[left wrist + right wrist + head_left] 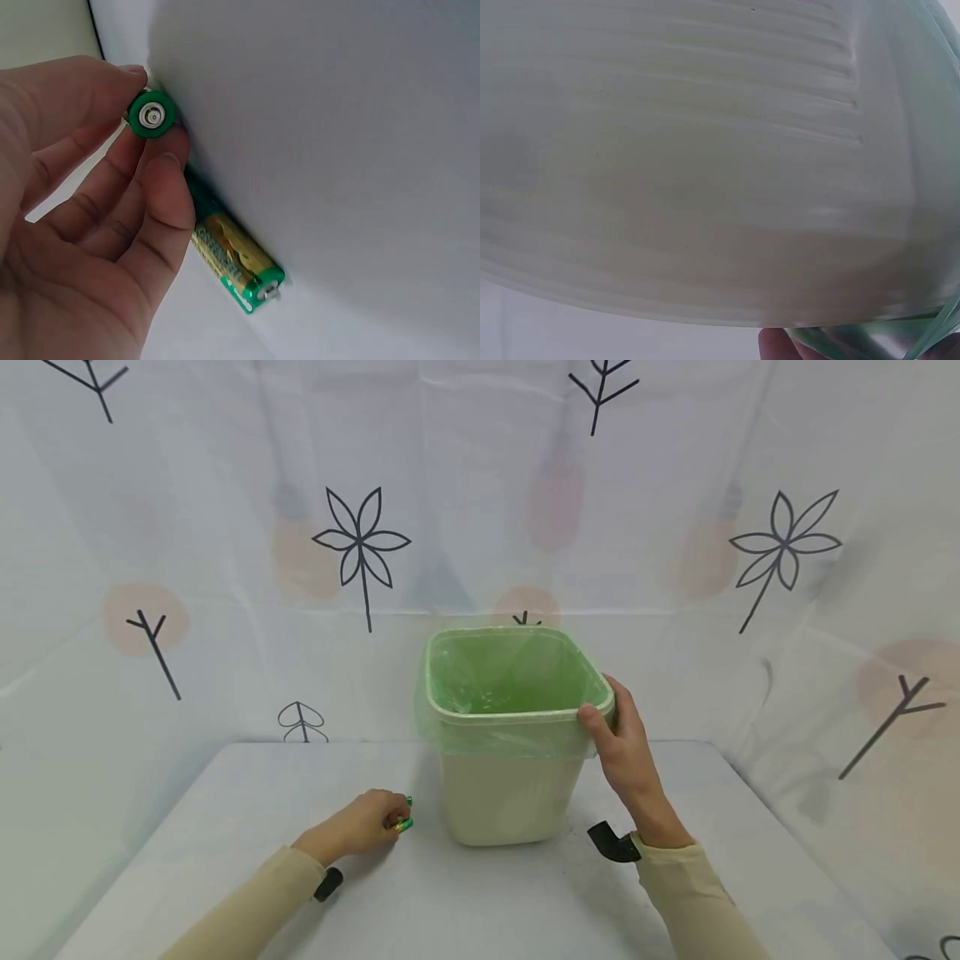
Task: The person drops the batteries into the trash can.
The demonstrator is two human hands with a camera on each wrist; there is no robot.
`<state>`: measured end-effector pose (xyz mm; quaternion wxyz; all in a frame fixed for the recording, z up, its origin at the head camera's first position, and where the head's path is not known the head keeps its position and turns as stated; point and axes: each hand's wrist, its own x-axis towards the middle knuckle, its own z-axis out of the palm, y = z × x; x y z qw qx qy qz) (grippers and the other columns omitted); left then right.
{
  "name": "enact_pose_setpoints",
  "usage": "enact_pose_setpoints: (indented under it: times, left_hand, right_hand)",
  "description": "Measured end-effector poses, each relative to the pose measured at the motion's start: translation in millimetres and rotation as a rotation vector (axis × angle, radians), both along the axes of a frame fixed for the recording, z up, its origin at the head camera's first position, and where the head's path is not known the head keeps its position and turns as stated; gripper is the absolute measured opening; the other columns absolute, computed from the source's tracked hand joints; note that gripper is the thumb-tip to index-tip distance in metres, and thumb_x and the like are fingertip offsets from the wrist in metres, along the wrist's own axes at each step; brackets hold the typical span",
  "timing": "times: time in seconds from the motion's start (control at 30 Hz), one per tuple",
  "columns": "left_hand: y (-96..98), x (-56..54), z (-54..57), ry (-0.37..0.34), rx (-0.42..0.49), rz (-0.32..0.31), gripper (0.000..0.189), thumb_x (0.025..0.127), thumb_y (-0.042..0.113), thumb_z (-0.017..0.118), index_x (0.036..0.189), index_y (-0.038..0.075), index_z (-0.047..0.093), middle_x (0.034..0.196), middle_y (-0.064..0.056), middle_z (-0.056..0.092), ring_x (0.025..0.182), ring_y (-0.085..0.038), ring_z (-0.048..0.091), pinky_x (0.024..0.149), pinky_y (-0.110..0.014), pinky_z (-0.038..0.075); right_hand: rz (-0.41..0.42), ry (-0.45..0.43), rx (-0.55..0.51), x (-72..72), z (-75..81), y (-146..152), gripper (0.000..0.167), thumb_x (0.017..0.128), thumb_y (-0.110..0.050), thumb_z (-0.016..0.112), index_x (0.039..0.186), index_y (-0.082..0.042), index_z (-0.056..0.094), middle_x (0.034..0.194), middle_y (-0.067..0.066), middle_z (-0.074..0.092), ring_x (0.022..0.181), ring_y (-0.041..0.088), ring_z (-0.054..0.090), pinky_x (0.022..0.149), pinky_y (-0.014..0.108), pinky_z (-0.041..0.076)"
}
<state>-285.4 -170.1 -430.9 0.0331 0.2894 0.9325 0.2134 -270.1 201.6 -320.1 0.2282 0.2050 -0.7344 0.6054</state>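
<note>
My left hand (367,821) is low at the tabletop, left of the bin. Its thumb and fingertips pinch a green-ended battery (154,114), seen end-on in the left wrist view. A second battery (238,259), green and gold, lies on the white surface just beside those fingers. My right hand (626,752) grips the right front corner of a pale green waste bin (510,802), thumb on the rim. A thin green bag (517,739) lines the bin and folds over its rim. In the right wrist view the bin's ribbed side (690,172) fills most of the picture.
The bin stands upright on a white-covered table (300,785). White cloth (465,460) printed with flowers and twigs hangs behind and at both sides. Dark wrist-camera pieces (613,843) stick out from both cuffs.
</note>
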Motion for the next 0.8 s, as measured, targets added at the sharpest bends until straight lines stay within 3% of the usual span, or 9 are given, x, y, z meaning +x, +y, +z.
enact_pose_setpoints:
  times: [0.2,0.37,0.63,0.8]
  left_hand:
    - [-8.0,4.8,9.4,-0.017,0.003,0.021,0.018,0.08,0.001,0.068,0.095,0.011,0.065,0.084,0.005,0.06,0.075,-0.011,0.053,0.067,-0.031,0.047]
    - [-20.5,6.7,27.0,-0.022,0.028,0.026,0.017,0.083,0.0,0.065,0.096,0.011,0.066,0.083,0.004,0.06,0.075,-0.013,0.053,0.066,-0.031,0.047]
    - [-39.8,9.9,72.7,-0.009,0.016,0.069,0.021,0.083,0.001,0.066,0.101,0.012,0.065,0.084,0.006,0.059,0.075,-0.012,0.055,0.062,-0.027,0.049]
    - [-47.9,12.4,110.5,0.038,0.0,0.088,0.022,0.084,0.001,0.064,0.103,0.011,0.065,0.084,0.004,0.06,0.076,-0.013,0.056,0.062,-0.029,0.049]
  right_hand:
    - [0.003,0.009,0.002,0.8,-0.7,-0.2,0.053,0.097,-0.02,0.053,0.146,-0.015,0.034,0.129,0.016,0.046,0.106,0.02,0.048,0.09,0.026,0.038]
    - [0.011,0.014,-0.004,0.6,-0.5,-0.6,0.053,0.097,-0.02,0.053,0.146,-0.013,0.033,0.13,0.018,0.045,0.107,0.019,0.048,0.091,0.026,0.038]
    - [0.015,0.011,-0.008,0.2,-0.3,-1.1,0.053,0.097,-0.018,0.053,0.146,-0.013,0.033,0.131,0.016,0.046,0.109,0.019,0.047,0.091,0.025,0.037]
    - [0.017,0.007,-0.014,0.3,-0.6,-0.3,0.052,0.097,-0.018,0.053,0.146,-0.014,0.034,0.132,0.015,0.045,0.11,0.019,0.047,0.091,0.025,0.037]
